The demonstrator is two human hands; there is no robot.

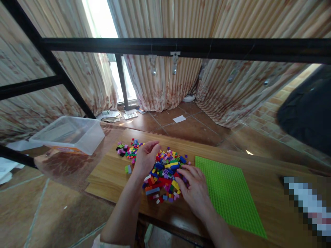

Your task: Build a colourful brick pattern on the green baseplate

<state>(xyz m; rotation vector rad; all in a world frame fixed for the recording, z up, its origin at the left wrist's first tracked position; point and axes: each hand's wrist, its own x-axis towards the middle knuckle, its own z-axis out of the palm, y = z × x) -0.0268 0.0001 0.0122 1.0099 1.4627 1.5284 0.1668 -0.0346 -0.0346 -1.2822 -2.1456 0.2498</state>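
Note:
A heap of small coloured building bricks (pixel 167 168) lies on the wooden table (pixel 258 186). My left hand (pixel 147 156) rests at the heap's left edge, fingers curved over the bricks; what it holds, if anything, is hidden. My right hand (pixel 194 187) lies on the heap's right side, fingers spread and touching bricks. A smaller cluster of bricks (pixel 128 148) sits to the left of my left hand. A single green brick (pixel 128 169) lies apart near the table's left end. A green studded baseplate (pixel 227 193) lies flat to the right of my right hand.
A clear plastic tub (pixel 69 134) stands tilted off the table's left end. A black metal frame (pixel 181 46) crosses overhead. A dark object (pixel 307 110) sits at far right. Papers (pixel 111 116) lie on the tiled floor by the curtains.

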